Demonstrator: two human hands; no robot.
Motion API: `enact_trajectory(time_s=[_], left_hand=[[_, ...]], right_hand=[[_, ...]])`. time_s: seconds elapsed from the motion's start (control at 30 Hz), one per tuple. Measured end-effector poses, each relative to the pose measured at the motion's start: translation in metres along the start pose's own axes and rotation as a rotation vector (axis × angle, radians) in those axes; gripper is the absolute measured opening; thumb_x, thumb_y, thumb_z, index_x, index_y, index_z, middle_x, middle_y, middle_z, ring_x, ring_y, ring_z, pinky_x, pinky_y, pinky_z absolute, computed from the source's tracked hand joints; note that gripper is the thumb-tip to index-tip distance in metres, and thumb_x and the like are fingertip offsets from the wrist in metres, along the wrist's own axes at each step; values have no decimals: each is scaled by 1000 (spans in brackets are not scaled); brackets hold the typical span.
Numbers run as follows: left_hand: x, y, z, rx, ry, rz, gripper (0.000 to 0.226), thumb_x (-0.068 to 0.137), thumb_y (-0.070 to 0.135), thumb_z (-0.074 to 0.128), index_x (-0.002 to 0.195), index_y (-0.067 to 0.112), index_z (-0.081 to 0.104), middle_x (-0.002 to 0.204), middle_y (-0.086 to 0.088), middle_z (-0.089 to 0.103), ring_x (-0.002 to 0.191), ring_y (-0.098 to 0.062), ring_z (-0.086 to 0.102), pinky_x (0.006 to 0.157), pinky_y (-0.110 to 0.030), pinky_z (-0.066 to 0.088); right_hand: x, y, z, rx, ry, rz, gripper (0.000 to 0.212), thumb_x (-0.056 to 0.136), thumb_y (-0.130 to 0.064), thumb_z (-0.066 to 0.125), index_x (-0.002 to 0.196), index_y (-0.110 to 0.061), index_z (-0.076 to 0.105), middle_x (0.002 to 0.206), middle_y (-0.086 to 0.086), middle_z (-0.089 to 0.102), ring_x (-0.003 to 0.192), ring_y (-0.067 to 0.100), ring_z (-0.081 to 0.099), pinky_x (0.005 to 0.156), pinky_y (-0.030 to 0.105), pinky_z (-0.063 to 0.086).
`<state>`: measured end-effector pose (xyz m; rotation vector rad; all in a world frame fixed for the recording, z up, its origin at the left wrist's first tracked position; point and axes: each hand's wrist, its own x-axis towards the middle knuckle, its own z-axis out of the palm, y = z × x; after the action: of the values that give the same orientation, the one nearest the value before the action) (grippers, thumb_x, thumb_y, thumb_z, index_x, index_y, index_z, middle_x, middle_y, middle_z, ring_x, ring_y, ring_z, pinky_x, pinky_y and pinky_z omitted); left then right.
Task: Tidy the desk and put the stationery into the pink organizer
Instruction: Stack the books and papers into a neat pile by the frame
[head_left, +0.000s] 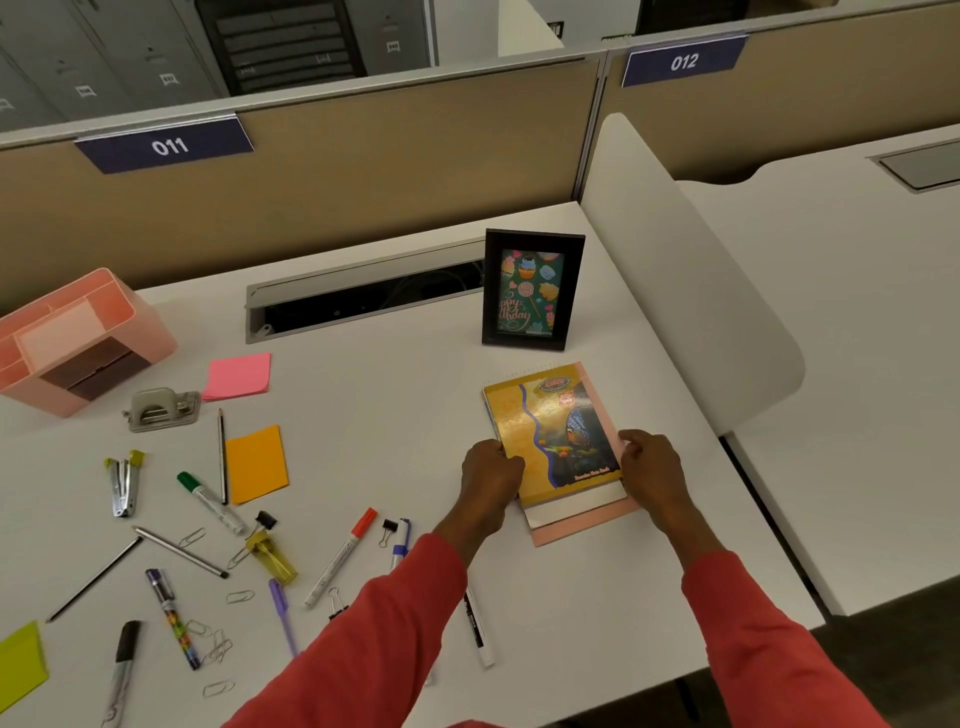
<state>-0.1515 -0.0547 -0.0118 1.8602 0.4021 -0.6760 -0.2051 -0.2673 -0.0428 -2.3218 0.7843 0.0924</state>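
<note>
The left hand (491, 475) and right hand (652, 467) grip opposite long edges of the notebook stack (563, 436), fingers curled against its sides. They are probably squaring the yellow cover with the pink sheet beneath. Whether the stack is lifted off the desk (395, 395) is hard to tell. The pink organizer (78, 338) sits far out to the left of the left hand, and loose markers (337, 556) lie scattered between, not yet collected.

Partition tags (165, 146) read "011" & (683, 62) "012"; framed card (529, 291) "…ppy …thday".
</note>
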Motion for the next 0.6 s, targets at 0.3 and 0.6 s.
enact_trajectory(time_s=[0.3,0.6], left_hand=[[5,9,-9,-31,-26,5,29,82,-1,58,59,15,52,56,1,50,50,-12,48,47,-21,37],[2,-8,-40,10,-13,105,63,89,22,67,147,17,43,137,-2,53,123,-21,55,102,-38,50]], right_hand=[[0,-7,9,45,15,52,39,96,5,47,133,2,60,123,26,63,104,39,66,87,37,57],[-4,-9,10,143,93,71,45,92,-9,61,137,-7,55,127,21,59,113,36,60,95,46,52]])
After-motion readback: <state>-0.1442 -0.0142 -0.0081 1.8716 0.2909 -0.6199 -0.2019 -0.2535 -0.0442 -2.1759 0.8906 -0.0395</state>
